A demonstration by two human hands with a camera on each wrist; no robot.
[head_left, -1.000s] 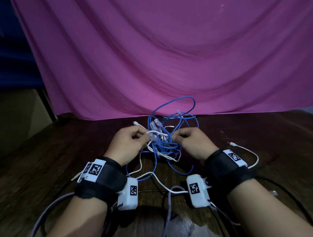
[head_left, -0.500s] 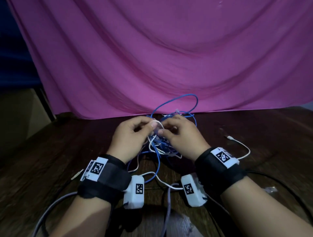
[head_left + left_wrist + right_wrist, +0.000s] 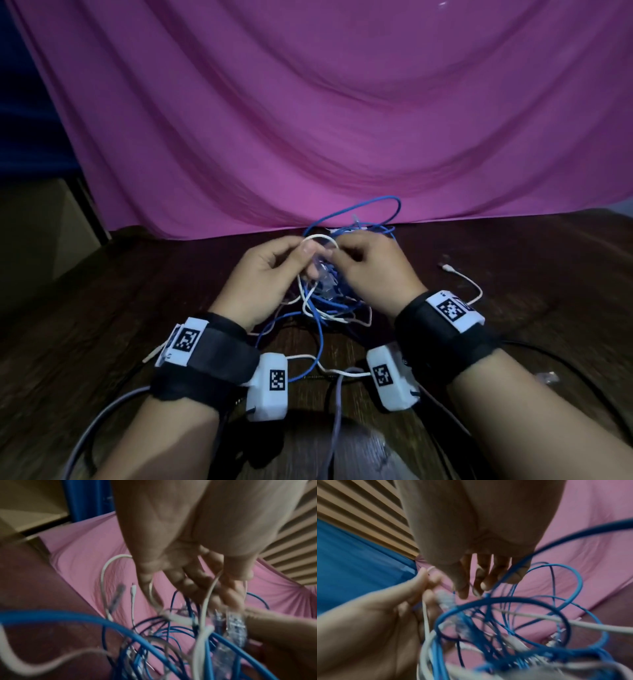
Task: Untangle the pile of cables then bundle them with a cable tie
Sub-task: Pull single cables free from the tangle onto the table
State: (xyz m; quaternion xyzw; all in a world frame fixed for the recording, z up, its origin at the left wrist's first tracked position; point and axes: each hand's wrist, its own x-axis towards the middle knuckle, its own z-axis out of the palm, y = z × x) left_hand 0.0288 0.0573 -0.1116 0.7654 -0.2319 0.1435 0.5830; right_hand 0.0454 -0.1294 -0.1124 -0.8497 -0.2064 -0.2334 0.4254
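Observation:
A tangle of blue and white cables (image 3: 329, 301) is lifted off the dark wooden table (image 3: 137, 308), between both hands. My left hand (image 3: 274, 270) pinches a white cable loop (image 3: 318, 238) and holds clear plastic plugs (image 3: 236, 626) against its fingers. My right hand (image 3: 366, 263) pinches the same white loop from the right. In the right wrist view its fingers (image 3: 481, 580) curl down into the blue loops (image 3: 505, 615), with the left hand (image 3: 385, 615) beside them. No cable tie is visible.
A white cable end (image 3: 459, 277) trails on the table to the right, and a clear plug (image 3: 548, 377) lies near my right forearm. Pink cloth (image 3: 342, 120) hangs behind the table. Grey and black leads (image 3: 102, 418) run from my wrists.
Both hands have lifted the tangle higher and farther from me and closed together on the white loop. The loop now arches above the fingertips.

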